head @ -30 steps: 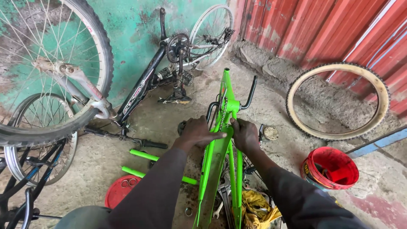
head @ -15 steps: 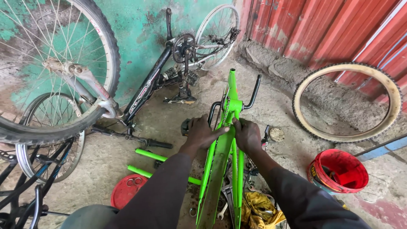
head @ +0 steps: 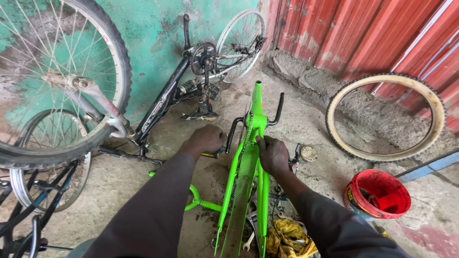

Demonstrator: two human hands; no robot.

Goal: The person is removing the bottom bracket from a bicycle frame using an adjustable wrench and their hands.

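A bright green bicycle frame (head: 248, 167) stands upside down in front of me, with a chain (head: 245, 138) draped along its upper tubes. My left hand (head: 206, 140) is closed around a black grip or tool handle with a yellow end, just left of the frame's black bracket. On the frame's right side my right hand (head: 272, 154) clasps the green tube, fingers touching the chain near the top. Both my arms wear dark sleeves.
A black bicycle (head: 177, 91) lies upside down against the green wall. A large spoked wheel (head: 57, 81) hangs at left. A tan-walled tyre (head: 385, 117) leans on the red corrugated wall. A red bucket (head: 377, 193), yellow rag (head: 289, 236) and wrench (head: 247, 241) lie on the concrete floor.
My left hand has moved off the green frame to the left and now grips the black handle. My right hand stays on the frame. The camera has shifted slightly.
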